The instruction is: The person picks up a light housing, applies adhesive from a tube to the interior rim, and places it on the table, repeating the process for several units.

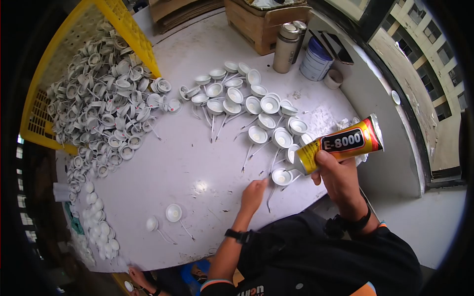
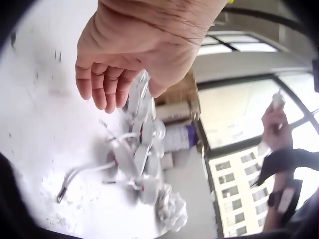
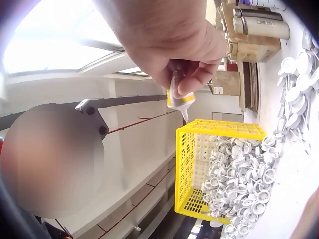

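My right hand grips a yellow, red and black E-8000 tube above the table, its nozzle pointing down-left over a white round cup-like part with a short cable. In the right wrist view, the thumb and fingers of my right hand curl round the tube, nozzle outward. My left hand is low over the table, just left of that part. Loosely bent fingers of my left hand hold nothing in the left wrist view, with several white cabled parts beyond them.
A yellow crate spills many white parts at left. More parts stand in rows mid-table; two parts lie near the front. At the back are a wooden box, bottles and a blue-lidded tub. Another person's hand shows bottom left.
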Demonstrator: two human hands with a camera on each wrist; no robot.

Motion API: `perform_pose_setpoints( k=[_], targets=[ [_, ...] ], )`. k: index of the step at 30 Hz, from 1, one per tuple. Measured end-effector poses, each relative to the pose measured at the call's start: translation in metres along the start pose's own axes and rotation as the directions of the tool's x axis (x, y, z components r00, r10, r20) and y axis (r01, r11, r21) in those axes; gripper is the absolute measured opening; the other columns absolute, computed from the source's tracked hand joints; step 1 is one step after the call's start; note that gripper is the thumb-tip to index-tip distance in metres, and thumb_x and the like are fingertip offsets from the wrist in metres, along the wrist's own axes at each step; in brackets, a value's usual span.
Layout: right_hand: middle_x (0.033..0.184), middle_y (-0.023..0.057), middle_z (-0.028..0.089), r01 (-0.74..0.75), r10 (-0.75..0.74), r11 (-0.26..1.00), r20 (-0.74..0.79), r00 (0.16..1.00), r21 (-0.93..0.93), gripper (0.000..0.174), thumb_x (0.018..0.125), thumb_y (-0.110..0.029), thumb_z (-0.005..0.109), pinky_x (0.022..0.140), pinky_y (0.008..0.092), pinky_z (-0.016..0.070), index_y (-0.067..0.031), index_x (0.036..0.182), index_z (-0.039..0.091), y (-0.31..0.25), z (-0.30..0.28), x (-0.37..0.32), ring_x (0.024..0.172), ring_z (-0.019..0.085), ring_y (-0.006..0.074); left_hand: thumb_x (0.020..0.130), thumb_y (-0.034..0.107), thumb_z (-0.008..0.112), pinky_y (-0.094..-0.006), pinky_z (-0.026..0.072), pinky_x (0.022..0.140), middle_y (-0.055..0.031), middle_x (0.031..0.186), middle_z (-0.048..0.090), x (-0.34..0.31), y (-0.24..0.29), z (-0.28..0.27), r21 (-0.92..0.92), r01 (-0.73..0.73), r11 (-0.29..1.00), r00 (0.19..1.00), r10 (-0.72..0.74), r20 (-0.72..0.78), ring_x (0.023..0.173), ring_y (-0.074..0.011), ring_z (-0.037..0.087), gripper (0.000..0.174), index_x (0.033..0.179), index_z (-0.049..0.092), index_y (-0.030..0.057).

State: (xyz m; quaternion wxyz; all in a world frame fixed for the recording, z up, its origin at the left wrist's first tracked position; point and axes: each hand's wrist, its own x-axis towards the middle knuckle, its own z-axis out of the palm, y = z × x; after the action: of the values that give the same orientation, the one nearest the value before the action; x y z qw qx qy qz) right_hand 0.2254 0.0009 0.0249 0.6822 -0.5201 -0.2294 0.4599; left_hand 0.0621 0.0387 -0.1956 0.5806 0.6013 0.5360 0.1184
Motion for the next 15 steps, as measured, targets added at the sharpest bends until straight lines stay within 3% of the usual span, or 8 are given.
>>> perform_pose_setpoints(
  k=[4,7,11,14,15],
  targets=[
    [0.073,0.0084,0.055,0.005,-0.005,1.0,-0.019,1.0,0.018,0.024,0.073,-0.013,0.061,0.04,0.0214,0.0411,0.0018,0.089,0.051,-0.003,-0.007,-0.001,0.051,0.053,0.0117,0.072,0.049,0.05,-0.0378,0.043,0.067,-0.0169,0.08,0.059,0.019,0.032,0.032,0.294,0.155,0.943,0.986,-0.168,0.019,0.08,-0.0317,0.056,0.05,0.083,0.057,0.0005],
    [0.073,0.0084,0.055,-0.003,0.004,0.999,-0.03,1.0,0.033,0.025,0.073,-0.013,0.061,0.04,0.0217,0.0413,0.0018,0.089,0.051,-0.002,-0.009,-0.002,0.051,0.053,0.0116,0.07,0.046,0.054,-0.0384,0.0433,0.066,-0.0172,0.081,0.059,0.027,0.021,0.047,0.385,0.072,0.92,0.997,-0.069,-0.021,0.079,-0.0319,0.056,0.048,0.082,0.057,-0.0006],
    [0.073,0.008,0.055,-0.021,0.022,0.999,-0.02,1.0,0.036,0.024,0.073,-0.013,0.062,0.041,0.0215,0.0413,0.0016,0.088,0.051,-0.004,-0.006,-0.004,0.051,0.053,0.0114,0.068,0.038,0.054,-0.0365,0.0435,0.067,-0.016,0.082,0.059,0.026,0.011,0.047,0.365,0.075,0.928,0.997,-0.057,-0.061,0.076,-0.0293,0.057,0.041,0.084,0.057,0.0007],
    [0.073,0.0077,0.055,-0.018,0.018,1.0,0.003,1.0,0.023,0.023,0.073,-0.013,0.062,0.041,0.0209,0.0415,0.0016,0.088,0.052,-0.006,-0.006,-0.006,0.051,0.053,0.0115,0.071,0.035,0.054,-0.0359,0.045,0.062,-0.0163,0.078,0.059,0.024,0.002,0.028,0.26,0.013,0.965,0.999,-0.003,-0.04,0.072,-0.0281,0.058,0.037,0.081,0.054,-0.0012],
    [0.073,0.0076,0.055,-0.017,0.016,1.0,0.023,1.0,0.017,0.023,0.073,-0.013,0.062,0.041,0.0206,0.0417,0.0017,0.087,0.052,-0.005,-0.005,-0.006,0.051,0.053,0.0117,0.071,0.03,0.053,-0.0317,0.0445,0.058,-0.0149,0.076,0.059,0.01,0.016,0.013,-0.127,0.083,0.988,0.996,-0.084,-0.001,0.066,-0.0232,0.057,0.033,0.084,0.053,-0.0007]
  ],
)
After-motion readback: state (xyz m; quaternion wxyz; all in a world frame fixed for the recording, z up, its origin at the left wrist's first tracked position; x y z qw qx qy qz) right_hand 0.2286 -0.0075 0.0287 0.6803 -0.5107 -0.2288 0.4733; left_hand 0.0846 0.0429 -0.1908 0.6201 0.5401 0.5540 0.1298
